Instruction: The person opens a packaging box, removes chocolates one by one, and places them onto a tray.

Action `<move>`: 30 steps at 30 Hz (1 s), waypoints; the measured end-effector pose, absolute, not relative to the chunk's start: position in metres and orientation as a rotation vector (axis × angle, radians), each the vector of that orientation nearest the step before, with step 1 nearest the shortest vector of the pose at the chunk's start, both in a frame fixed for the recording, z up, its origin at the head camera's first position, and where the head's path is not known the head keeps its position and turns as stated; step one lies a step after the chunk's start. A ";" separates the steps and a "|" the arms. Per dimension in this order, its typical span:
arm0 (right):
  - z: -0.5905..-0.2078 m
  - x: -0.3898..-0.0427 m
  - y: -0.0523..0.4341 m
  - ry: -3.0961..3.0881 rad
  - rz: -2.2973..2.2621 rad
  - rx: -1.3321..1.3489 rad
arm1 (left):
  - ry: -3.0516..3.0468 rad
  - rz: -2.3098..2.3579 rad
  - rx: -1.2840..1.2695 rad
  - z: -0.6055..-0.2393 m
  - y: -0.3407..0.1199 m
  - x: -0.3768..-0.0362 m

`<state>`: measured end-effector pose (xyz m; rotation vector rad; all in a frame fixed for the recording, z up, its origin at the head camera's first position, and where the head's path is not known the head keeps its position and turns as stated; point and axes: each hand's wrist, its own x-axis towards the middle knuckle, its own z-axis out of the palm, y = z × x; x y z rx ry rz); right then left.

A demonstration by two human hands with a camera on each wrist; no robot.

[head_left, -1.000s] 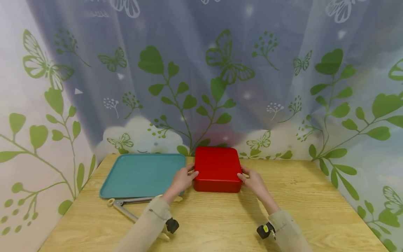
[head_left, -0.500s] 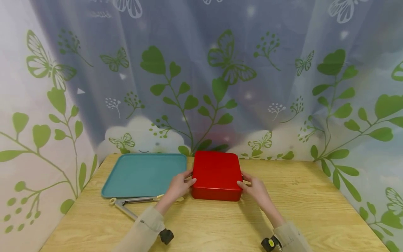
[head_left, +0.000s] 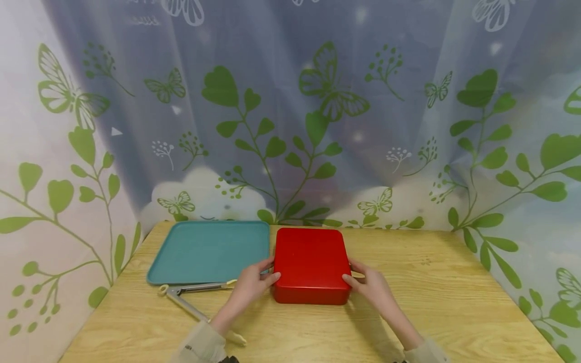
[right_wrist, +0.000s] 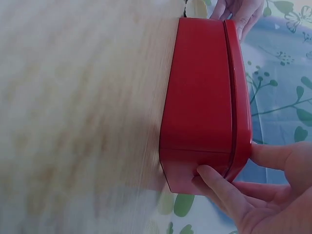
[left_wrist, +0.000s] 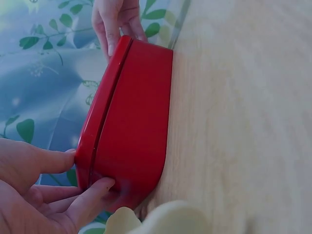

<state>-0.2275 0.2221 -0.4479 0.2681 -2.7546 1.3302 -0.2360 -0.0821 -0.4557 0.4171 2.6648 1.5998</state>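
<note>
Leaf-printed curtains back the tabletop [head_left: 454, 282], where left hand [head_left: 251, 285] and right hand [head_left: 371, 286] grip the red box [head_left: 310, 264] by its sides, fingers curled; lifting the lid likely needs an even pull.

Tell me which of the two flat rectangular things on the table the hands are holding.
The red box, gripped at its sides by the left hand and right hand. The teal tray beside it lies untouched.

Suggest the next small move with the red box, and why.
Probably lift the lid. Left hand and right hand grip opposite sides of the closed red box, thumbs at the lid seam, and the box sits flat on the table.
</note>
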 end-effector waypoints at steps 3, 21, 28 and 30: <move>-0.447 -0.219 0.222 -2.758 1.345 0.256 | 2.646 1.605 0.428 -0.458 -0.085 -0.228; -0.442 -0.188 0.222 -2.816 1.259 0.176 | 2.530 1.721 0.415 -0.456 -0.094 -0.195; -0.433 -0.211 0.238 -2.704 1.684 0.127 | 2.547 1.731 0.334 -0.451 -0.095 -0.206; -0.430 -0.218 0.241 -2.678 1.787 0.137 | 2.537 1.755 0.311 -0.448 -0.095 -0.211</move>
